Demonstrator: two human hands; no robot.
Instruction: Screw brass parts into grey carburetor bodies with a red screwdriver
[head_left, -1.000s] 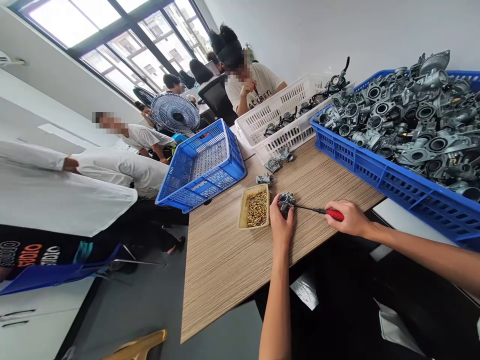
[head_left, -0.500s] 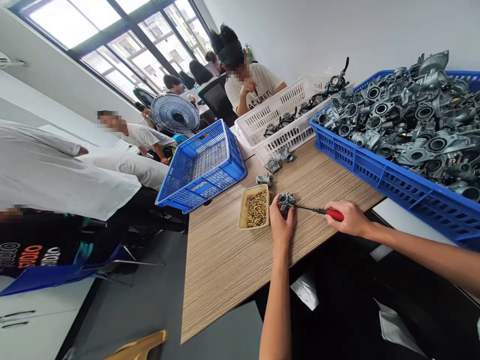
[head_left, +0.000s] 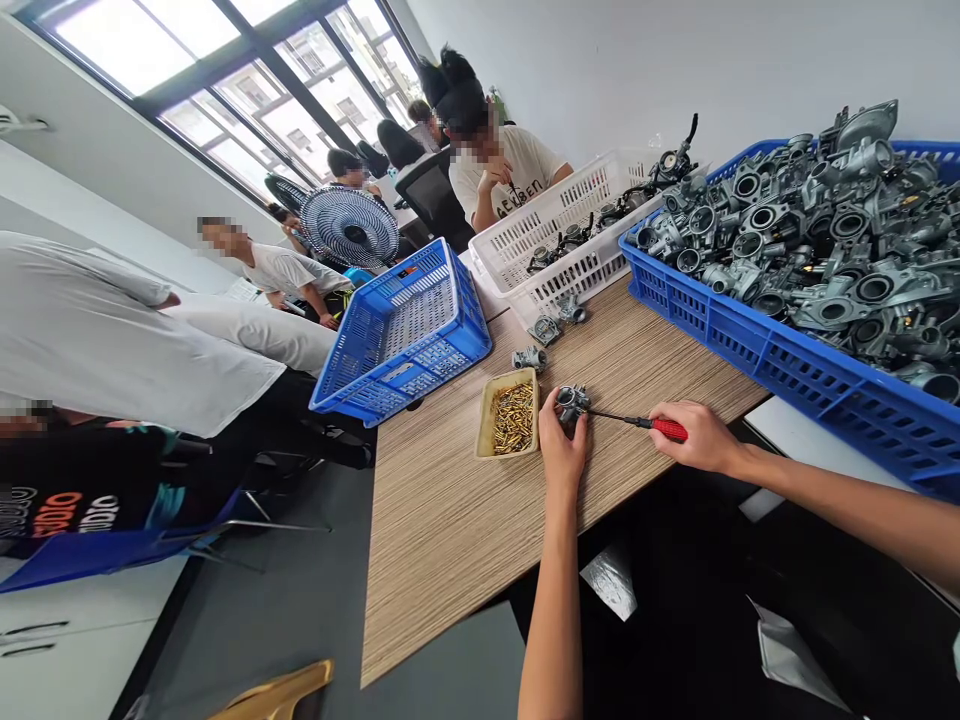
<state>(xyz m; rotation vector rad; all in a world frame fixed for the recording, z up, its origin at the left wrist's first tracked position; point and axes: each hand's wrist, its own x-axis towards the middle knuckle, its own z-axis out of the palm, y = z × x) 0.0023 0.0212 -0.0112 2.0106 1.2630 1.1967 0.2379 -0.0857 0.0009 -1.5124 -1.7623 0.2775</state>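
My left hand (head_left: pixel 562 440) grips a grey metal carburetor body (head_left: pixel 573 400) on the wood-grain table (head_left: pixel 442 510), thumb on its near right side. My right hand (head_left: pixel 697 436) is closed round the red handle of a screwdriver (head_left: pixel 634 421). The screwdriver's dark shaft points left, and its tip meets the right side of the carburetor body; the exact contact spot is too small to make out. Just left of my left hand stands a small cream tub (head_left: pixel 486 428) of brass jets (head_left: pixel 514 415). Behind the tub lies another carburetor body (head_left: pixel 529 358), with two more metal parts (head_left: pixel 545 330) farther back.
A blue crate (head_left: pixel 697 310) heaped with carburetor bodies stands at the right. Behind the table's middle is a white crate (head_left: pixel 517 280) with darker assemblies. Another blue crate (head_left: pixel 401 375) sits at the far left corner. A co-worker (head_left: pixel 510 165) sits opposite; other people are at left.
Both hands, the carburetor body and the screwdriver stay practically in place. At the left, the people have shifted slightly.
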